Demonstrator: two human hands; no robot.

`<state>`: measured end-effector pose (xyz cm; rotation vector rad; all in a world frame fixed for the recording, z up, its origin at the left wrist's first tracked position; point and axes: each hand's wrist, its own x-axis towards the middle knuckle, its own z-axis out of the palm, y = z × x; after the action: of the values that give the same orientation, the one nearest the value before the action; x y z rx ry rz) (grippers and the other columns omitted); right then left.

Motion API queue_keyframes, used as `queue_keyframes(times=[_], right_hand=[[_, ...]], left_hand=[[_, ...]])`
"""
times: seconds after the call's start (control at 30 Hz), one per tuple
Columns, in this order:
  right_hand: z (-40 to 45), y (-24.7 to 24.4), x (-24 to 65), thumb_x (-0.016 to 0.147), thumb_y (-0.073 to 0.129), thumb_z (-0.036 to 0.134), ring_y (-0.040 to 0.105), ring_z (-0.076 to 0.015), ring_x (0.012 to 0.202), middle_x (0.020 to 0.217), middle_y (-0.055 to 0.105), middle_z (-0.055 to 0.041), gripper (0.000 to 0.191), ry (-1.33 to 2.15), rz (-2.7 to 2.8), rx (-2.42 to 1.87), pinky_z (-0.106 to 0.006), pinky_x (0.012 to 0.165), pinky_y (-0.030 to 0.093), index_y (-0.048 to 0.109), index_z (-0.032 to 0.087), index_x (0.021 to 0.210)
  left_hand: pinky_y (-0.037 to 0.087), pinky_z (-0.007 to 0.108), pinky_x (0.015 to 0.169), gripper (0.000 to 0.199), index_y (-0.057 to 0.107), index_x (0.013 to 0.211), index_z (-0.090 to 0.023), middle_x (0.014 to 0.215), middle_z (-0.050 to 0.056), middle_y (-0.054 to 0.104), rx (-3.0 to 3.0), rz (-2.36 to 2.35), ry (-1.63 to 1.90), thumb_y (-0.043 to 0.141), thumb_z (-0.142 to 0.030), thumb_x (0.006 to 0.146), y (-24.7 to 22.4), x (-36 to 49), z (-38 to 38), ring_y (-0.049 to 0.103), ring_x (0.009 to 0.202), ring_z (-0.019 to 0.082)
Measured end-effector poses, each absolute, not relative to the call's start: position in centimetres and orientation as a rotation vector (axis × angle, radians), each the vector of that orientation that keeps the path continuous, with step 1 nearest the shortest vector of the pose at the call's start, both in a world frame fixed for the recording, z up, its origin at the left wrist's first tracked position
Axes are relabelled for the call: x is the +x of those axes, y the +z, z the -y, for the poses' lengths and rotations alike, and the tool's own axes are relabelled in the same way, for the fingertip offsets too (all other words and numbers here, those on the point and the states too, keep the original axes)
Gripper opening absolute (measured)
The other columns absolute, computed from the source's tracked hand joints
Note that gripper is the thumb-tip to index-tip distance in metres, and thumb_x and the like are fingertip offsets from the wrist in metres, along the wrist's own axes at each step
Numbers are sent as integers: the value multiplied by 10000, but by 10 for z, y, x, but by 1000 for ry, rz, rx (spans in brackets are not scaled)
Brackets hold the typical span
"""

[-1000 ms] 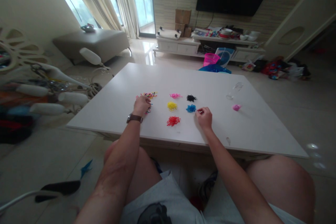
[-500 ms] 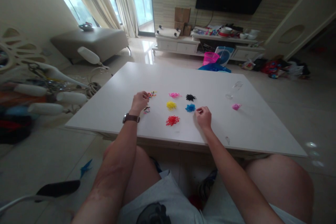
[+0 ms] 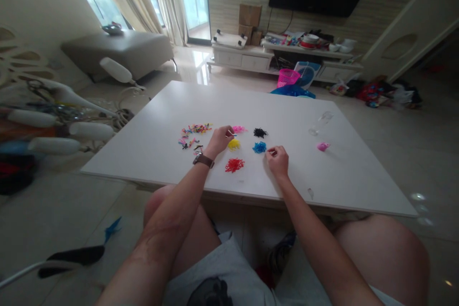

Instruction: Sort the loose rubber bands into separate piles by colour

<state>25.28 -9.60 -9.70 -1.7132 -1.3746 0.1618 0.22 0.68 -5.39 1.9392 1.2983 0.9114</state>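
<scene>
My left hand (image 3: 223, 137) is closed in a pinch above the white table, between the pink pile (image 3: 238, 129) and the yellow pile (image 3: 234, 145); a small dark bluish piece shows at its fingertips. My right hand (image 3: 278, 159) is closed at the right of the blue pile (image 3: 259, 147), and what its fingers hold, if anything, is too small to name. A black pile (image 3: 260, 132) lies behind the blue one, a red pile (image 3: 234, 165) nearer the front edge. Mixed coloured pieces (image 3: 196, 128) are spread at the left.
On the right of the white table (image 3: 344, 172) are a clear container (image 3: 322, 123) lying on its side, a pink object (image 3: 323, 146) and a small clear piece (image 3: 310, 193). A lamp-like fixture with white shades (image 3: 116, 70) stands beyond the left edge.
My left hand has moved right, from the mixed pieces to beside the pink and yellow piles, uncovering more of the mixed pieces. My right hand has stayed by the blue pile.
</scene>
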Motion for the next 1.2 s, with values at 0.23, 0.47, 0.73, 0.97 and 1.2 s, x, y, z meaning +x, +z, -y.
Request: queue_keyframes(times=[0.23,0.47,0.73,0.97,1.2], right_hand=[[96,-97,252,745,574,209,551,-172,697,837,594,-24,54,171,1371,-1719,-332,757,460,625,206,730],[98,-94,251,791,561,222,559,-187,733,851,598,-35,60,103,1412,-1664,-337,751,471,613,207,765],[115,-87,231,944,570,359,627,-256,1003,1030,698,-76,177,144,1800,-1332,-432,916,513,678,257,1041],[114,-91,231,974,569,362,655,-243,959,976,733,-55,174,239,1921,-1195,-420,891,532,721,282,1001],[110,-92,236,956,567,324,601,-237,892,887,695,-54,161,88,1706,-1395,-379,844,486,691,242,892]], left_hand=[[524,310,808,78,742,831,-162,870,75,767,2013,-1326,880,691,-141,776,-54,0,-2,694,822,194],[533,295,790,102,769,846,-161,851,69,775,2021,-1240,865,673,-166,811,-46,2,8,692,795,184],[522,278,777,147,781,884,-167,879,69,781,2179,-955,768,642,-147,841,-38,15,42,690,787,176],[507,261,741,175,777,891,-179,851,60,771,2265,-847,653,616,-126,848,-45,30,57,686,769,168],[502,253,715,142,760,872,-164,843,59,765,2196,-904,690,635,-112,828,-42,24,55,674,744,158]])
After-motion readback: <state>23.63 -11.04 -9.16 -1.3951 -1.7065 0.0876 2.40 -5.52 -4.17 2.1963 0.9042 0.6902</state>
